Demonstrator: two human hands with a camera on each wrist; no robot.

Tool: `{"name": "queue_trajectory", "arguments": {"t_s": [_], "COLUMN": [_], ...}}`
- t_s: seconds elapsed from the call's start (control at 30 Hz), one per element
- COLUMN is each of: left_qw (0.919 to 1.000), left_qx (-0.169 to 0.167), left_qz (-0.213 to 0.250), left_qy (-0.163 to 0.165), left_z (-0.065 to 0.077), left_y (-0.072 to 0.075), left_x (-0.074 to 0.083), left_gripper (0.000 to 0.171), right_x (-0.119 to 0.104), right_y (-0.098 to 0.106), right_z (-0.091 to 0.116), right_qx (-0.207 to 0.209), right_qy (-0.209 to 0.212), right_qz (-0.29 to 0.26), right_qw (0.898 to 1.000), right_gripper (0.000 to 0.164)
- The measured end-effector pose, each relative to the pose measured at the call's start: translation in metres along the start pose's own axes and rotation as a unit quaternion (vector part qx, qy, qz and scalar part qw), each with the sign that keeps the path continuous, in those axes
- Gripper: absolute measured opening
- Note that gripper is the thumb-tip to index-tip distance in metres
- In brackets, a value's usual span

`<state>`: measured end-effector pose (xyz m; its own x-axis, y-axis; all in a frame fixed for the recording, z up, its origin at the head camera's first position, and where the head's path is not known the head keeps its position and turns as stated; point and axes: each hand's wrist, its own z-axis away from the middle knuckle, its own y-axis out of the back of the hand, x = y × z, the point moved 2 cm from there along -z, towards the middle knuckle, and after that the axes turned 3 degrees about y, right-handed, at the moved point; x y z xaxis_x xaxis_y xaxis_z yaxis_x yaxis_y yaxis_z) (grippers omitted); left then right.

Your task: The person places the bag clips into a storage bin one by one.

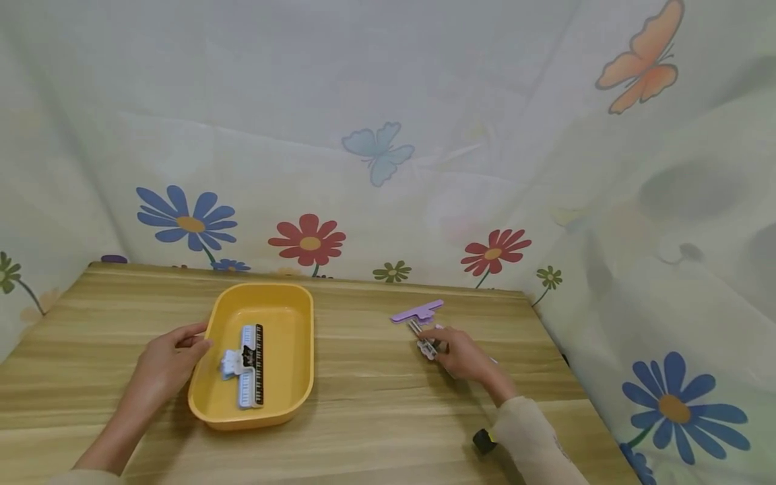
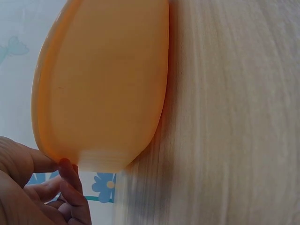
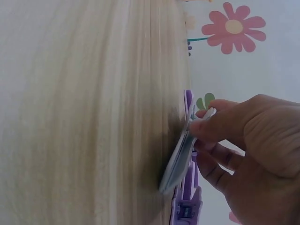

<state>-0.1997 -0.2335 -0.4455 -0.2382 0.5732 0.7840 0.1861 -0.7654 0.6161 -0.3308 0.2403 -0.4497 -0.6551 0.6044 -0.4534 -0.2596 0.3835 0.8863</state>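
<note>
My left hand (image 1: 166, 364) pinches the left rim of a yellow plastic tray (image 1: 306, 350). Its fingertips meet the tray's edge in the left wrist view. Inside lie a white long-bar clip (image 1: 245, 387) and a black one (image 1: 259, 391) with a piano-key pattern, side by side. On the right, my right hand (image 1: 463, 353) pinches a pale long-bar clip (image 3: 178, 161) between thumb and fingers, tilted close over the table. A purple clip (image 1: 418, 312) lies just beyond that hand. Another purple clip (image 3: 186, 208) shows beside the held one in the right wrist view.
A small black object (image 1: 483, 441) with a yellow edge lies by the right sleeve. The wood-patterned table (image 1: 364, 417) ends at a pale curtain (image 1: 424, 202) printed with flowers and butterflies, which also runs along both sides.
</note>
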Motion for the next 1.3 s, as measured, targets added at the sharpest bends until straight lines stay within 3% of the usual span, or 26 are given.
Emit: {"name": "queue_trajectory", "arguments": {"t_s": [0.17,0.43,0.67,0.9,1.13,1.3], "left_qw": [1.0,0.9998,0.9999,0.9999,0.9999,0.9999], "left_qx": [-0.004,-0.011,0.002,-0.004,-0.005,-0.012], "left_qz": [0.006,0.013,-0.009,-0.011,-0.005,-0.001], "left_qy": [-0.006,-0.011,-0.005,-0.01,-0.011,-0.009], "left_z": [-0.001,-0.001,0.0,-0.003,-0.003,-0.003], "left_y": [-0.004,-0.009,0.002,0.002,0.002,-0.002], "left_x": [0.003,0.006,-0.003,-0.003,-0.002,-0.002], "left_gripper": [0.054,0.055,0.056,0.057,0.058,0.058], "right_x": [0.003,0.008,-0.018,-0.034,-0.012,-0.023], "right_y": [0.006,0.014,0.024,0.036,0.031,0.042], "right_z": [0.007,0.016,0.011,0.015,0.011,0.016], "right_qx": [0.027,0.077,0.08,0.096,0.122,0.128], "right_qy": [0.007,-0.033,-0.05,-0.095,-0.08,-0.069], "right_qz": [-0.059,-0.154,-0.242,-0.272,-0.308,-0.304], "right_qw": [0.998,0.984,0.966,0.953,0.94,0.941], "right_gripper": [0.048,0.045,0.048,0.047,0.044,0.045]}}
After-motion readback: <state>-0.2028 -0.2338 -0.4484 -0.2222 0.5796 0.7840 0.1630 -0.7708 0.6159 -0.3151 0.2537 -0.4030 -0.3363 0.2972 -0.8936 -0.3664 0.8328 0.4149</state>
